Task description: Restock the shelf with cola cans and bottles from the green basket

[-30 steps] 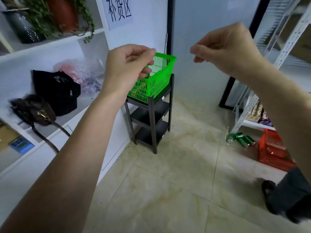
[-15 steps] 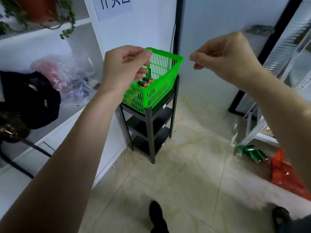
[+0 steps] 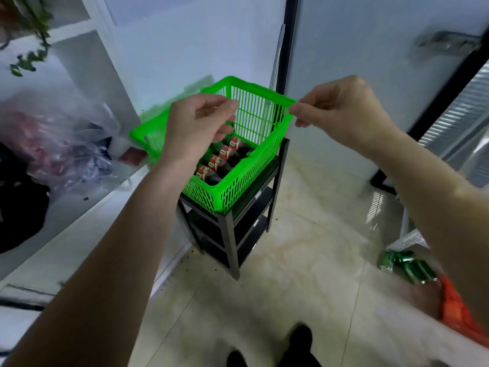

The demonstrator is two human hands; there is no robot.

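Both grips are loosely curled with thumb meeting forefinger and nothing between them: the left hand hangs over the near-left part of the bright green slatted plastic basket, and the right hand has its pinched fingertips at, possibly just touching, the basket's far-right rim corner (contact is too fine to confirm). The relation that matters lies directly beneath the left hand: a row of dark cola bottles with red labels lies on its side in the basket's bottom, long axes running roughly from near-left to far-right, stacked side by side from the near wall toward the far one. The left hand is plainly the nearer of the two and sits almost straight above them, so a downward reach from it looks the shorter path, with the grip turned across a bottle's body. The basket rests on the top tier of a narrow black metal rack standing on the pale tiled floor. How many bottles there are is unclear, since the left hand covers the far end of the row, and no cola cans can be made out inside. Farther right, green cans lie on the floor beside a blurred orange-red crate, both smeared by motion.
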